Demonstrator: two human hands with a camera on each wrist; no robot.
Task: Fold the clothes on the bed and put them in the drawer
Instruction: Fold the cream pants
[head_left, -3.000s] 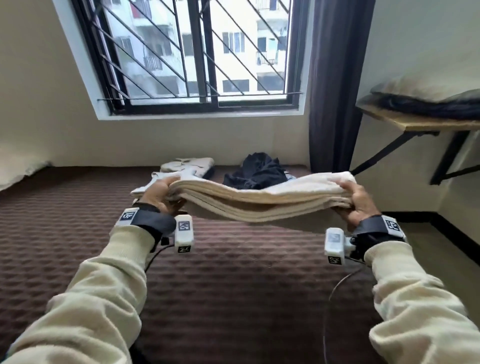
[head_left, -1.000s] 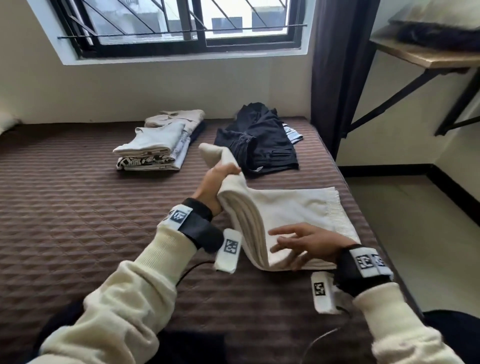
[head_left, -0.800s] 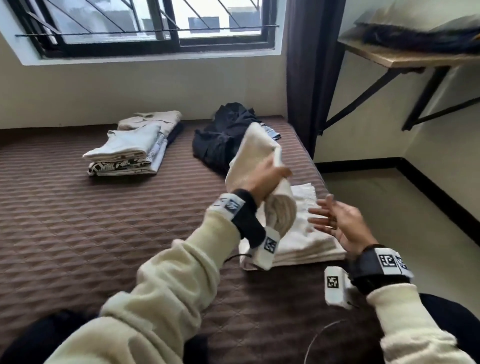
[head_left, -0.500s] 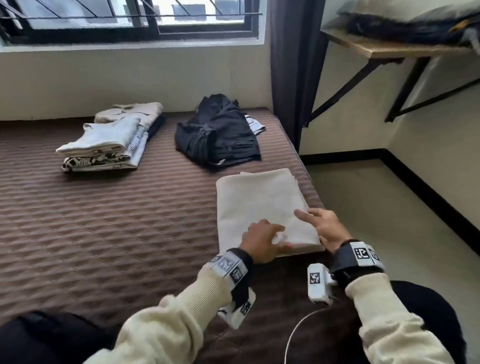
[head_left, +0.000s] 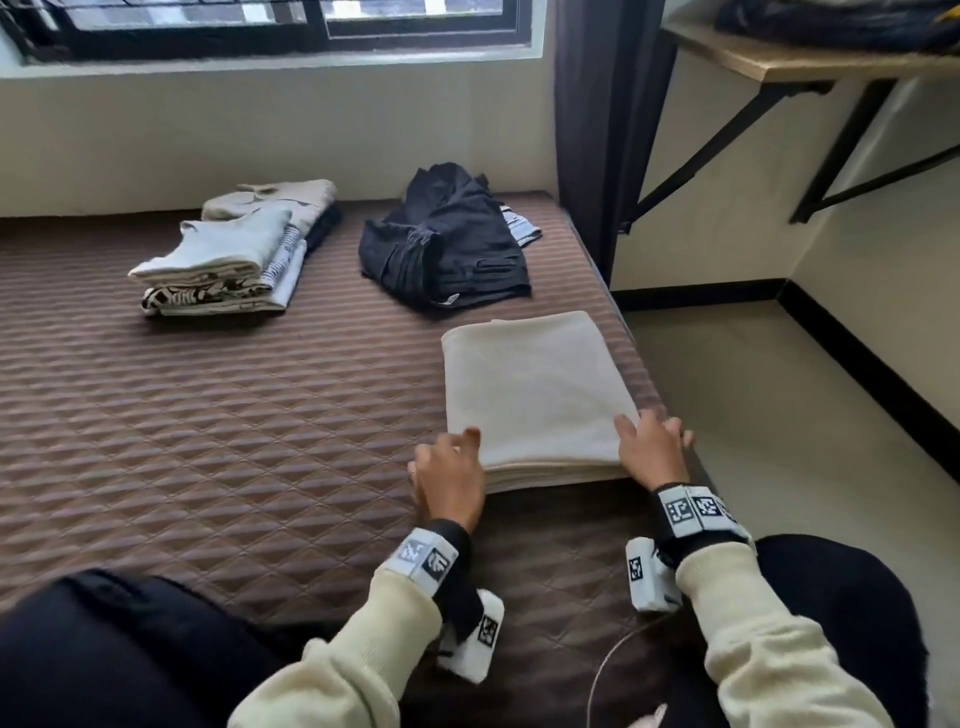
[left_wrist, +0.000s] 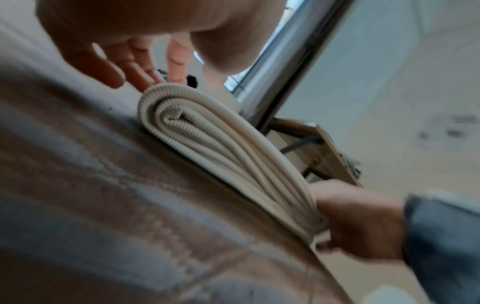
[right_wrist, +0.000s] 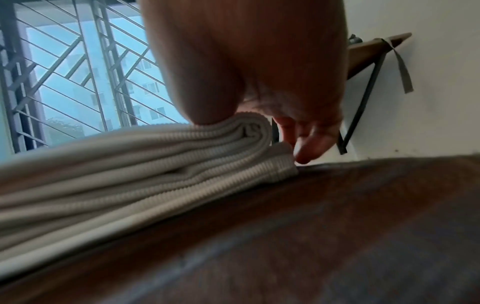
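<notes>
A folded cream garment (head_left: 535, 395) lies flat near the right edge of the brown quilted bed (head_left: 208, 441). My left hand (head_left: 457, 447) is at its near-left corner, thumb on top. In the left wrist view, its straight fingers (left_wrist: 140, 78) touch the fold's side (left_wrist: 207, 139). My right hand (head_left: 649, 431) grips the near-right corner, where its thumb (right_wrist: 207, 98) presses on the layers (right_wrist: 130, 174) and its fingers (right_wrist: 306, 148) reach down beside them. No drawer is in view.
A pile of folded clothes (head_left: 228, 260) sits at the back left of the bed. A dark crumpled heap (head_left: 447, 249) lies at the back right. Beyond the bed's right edge are bare floor (head_left: 779, 415), a dark curtain (head_left: 597, 130) and a wall shelf (head_left: 810, 57).
The left hand folded the cream garment over and laid it flat. Both hands then slid apart from the middle of its near edge to the two near corners.
</notes>
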